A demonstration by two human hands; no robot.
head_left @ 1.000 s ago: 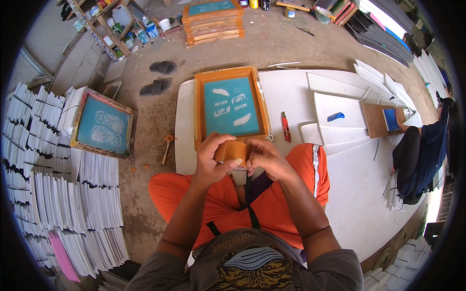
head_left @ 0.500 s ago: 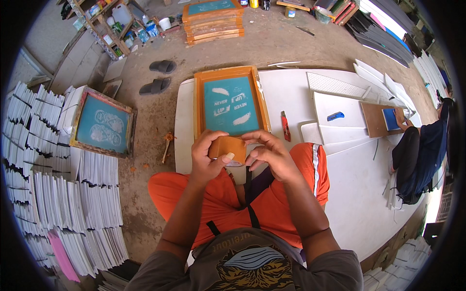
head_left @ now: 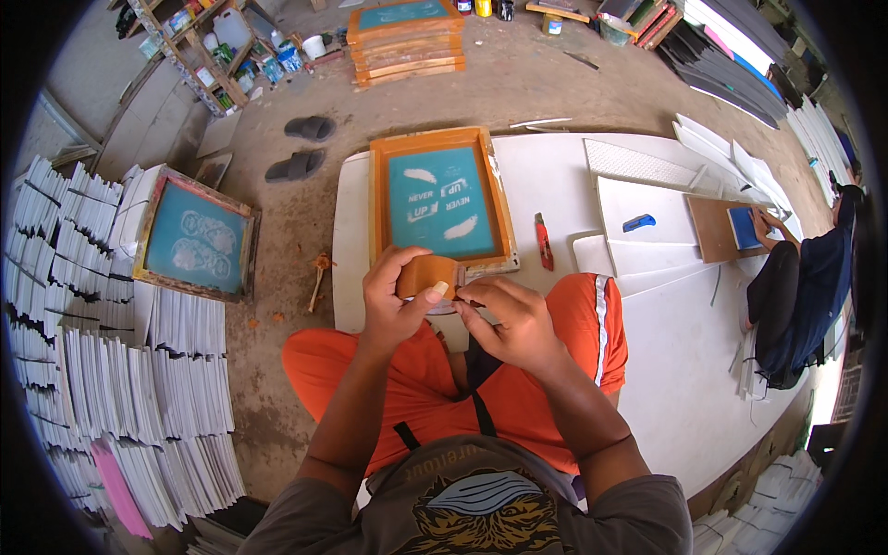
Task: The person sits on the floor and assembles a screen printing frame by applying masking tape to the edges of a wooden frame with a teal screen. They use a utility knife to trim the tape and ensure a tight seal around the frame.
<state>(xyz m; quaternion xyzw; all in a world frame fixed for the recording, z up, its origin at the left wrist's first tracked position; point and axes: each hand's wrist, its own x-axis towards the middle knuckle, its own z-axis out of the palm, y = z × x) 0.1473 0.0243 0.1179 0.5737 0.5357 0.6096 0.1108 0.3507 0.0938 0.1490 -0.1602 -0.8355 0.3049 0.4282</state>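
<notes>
My left hand (head_left: 388, 294) is wrapped around a roll of brown packing tape (head_left: 427, 275), held above my lap with the thumb across its front. At the roll's right edge, the thumb and fingertips of my right hand (head_left: 514, 321) pinch together on the tape. Whether a loose tape end is between them is too small to make out. Just beyond both hands lies a screen-printing frame (head_left: 380, 199) with an orange-brown wooden border, turquoise mesh and white lettering.
A red utility knife (head_left: 544, 242) lies right of the frame on the white board (head_left: 684, 370); a blue cutter (head_left: 639, 222) is farther right. Another person (head_left: 797, 296) sits at the right. Another printing frame (head_left: 248, 248) rests at left beside stacked white sheets (head_left: 111, 388).
My right hand has moved left and closed in on the roll's right edge, its spread fingers now pinched. My left hand keeps hold of the roll nearly in place.
</notes>
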